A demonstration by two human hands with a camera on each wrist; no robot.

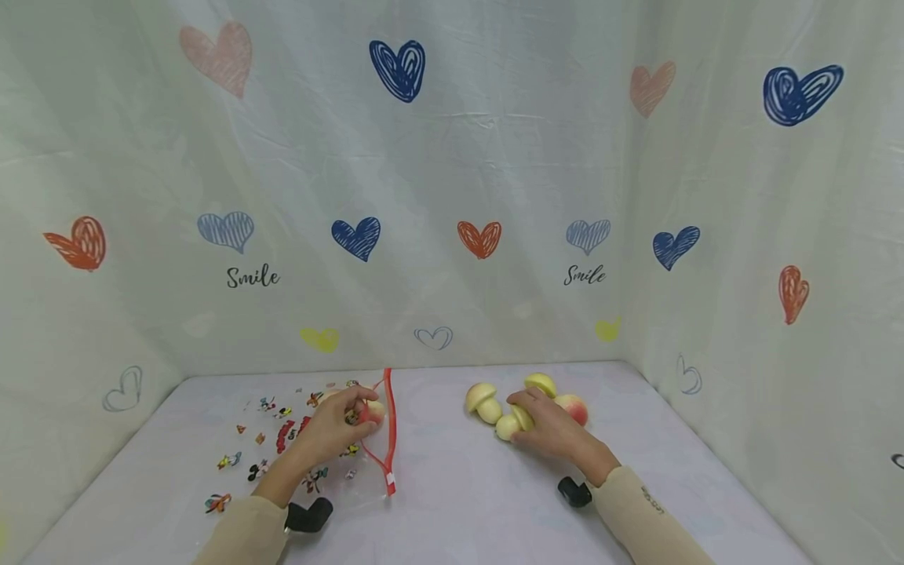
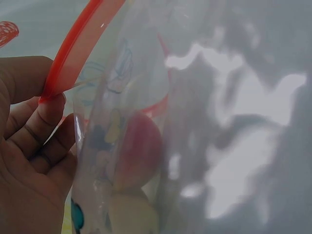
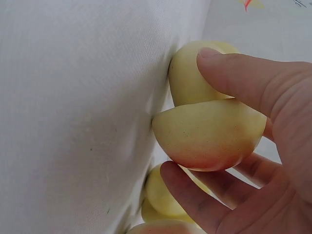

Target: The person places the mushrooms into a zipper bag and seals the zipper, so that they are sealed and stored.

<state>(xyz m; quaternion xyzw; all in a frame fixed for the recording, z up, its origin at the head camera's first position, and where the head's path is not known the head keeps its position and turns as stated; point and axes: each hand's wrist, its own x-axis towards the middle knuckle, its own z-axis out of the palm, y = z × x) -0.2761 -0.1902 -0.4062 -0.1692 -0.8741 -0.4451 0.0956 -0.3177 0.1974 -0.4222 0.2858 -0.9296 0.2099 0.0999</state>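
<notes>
My left hand is at the clear zip bag with cartoon prints. Its thumb and fingertips pinch the bag's red zip edge, seen close in the left wrist view. Inside the bag, a mushroom-shaped piece with a red cap shows through the plastic. My right hand holds a pale yellow toy mushroom lying on the table, thumb on its stem and fingers by its red-tinged cap. Part of that mushroom is hidden behind the hand.
Another toy mushroom lies left of my right hand. Beyond that hand are a yellow cap and a red-tinged cap. Black wrist mounts are on both wrists. A curtain with printed hearts hangs behind the white table.
</notes>
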